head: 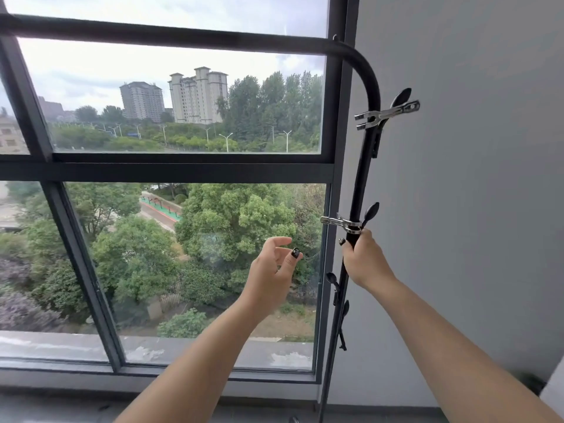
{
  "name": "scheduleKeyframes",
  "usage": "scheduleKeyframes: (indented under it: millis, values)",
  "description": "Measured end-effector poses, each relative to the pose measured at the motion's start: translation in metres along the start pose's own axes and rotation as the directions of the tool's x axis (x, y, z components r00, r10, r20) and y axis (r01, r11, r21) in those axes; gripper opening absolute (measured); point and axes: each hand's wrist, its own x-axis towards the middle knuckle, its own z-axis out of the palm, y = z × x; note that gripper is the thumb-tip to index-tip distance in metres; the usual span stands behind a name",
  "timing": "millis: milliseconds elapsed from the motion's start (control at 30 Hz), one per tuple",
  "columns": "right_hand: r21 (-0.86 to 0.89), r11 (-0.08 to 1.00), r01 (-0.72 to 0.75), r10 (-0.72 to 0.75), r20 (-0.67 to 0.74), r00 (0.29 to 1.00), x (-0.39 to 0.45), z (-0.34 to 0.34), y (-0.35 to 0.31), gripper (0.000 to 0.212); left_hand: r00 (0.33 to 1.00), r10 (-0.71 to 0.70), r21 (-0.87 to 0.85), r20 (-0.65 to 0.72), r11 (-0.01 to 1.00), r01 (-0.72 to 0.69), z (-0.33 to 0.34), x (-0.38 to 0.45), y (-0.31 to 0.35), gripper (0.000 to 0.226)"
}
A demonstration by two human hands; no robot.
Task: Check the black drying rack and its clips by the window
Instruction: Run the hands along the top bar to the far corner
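Note:
The black drying rack (363, 166) stands by the window: a horizontal top bar curves down at the right into an upright pole. A metal clip with black handles (387, 112) is clamped high on the pole. A second metal clip (348, 222) sits lower, just above my right hand (363, 261), which is wrapped around the pole. Further black clips (335, 288) hang lower on the pole. My left hand (274, 270) hovers in the air left of the pole, fingers loosely curled and apart, holding nothing.
A large dark-framed window (171, 166) fills the left and middle, with trees and tower blocks outside. A plain grey wall (473, 178) is on the right. The window sill (152, 389) runs along the bottom.

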Motion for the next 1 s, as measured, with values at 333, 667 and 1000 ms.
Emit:
scheduleKeyframes:
  millis: [333, 667, 1000]
  values:
    - [-0.579, 0.785, 0.218, -0.275, -0.01, 0.961, -0.057, -0.043, -0.152, 0.021, 0.98, 0.108, 0.07, -0.165, 0.993, -0.097, -0.089, -0.006, 0.036, 0.026]
    - [-0.418, 0.565, 0.711, -0.817, -0.163, 0.554, -0.092, 0.006, -0.296, 0.04, 0.891, 0.232, 0.282, -0.389, 0.951, -0.125, -0.234, -0.027, 0.063, 0.027]
    - [-0.485, 0.438, 0.757, -0.887, -0.093, 0.453, -0.059, 0.081, -0.41, 0.073, 0.718, 0.419, 0.589, -0.555, 0.808, -0.017, -0.382, -0.029, 0.065, 0.044]
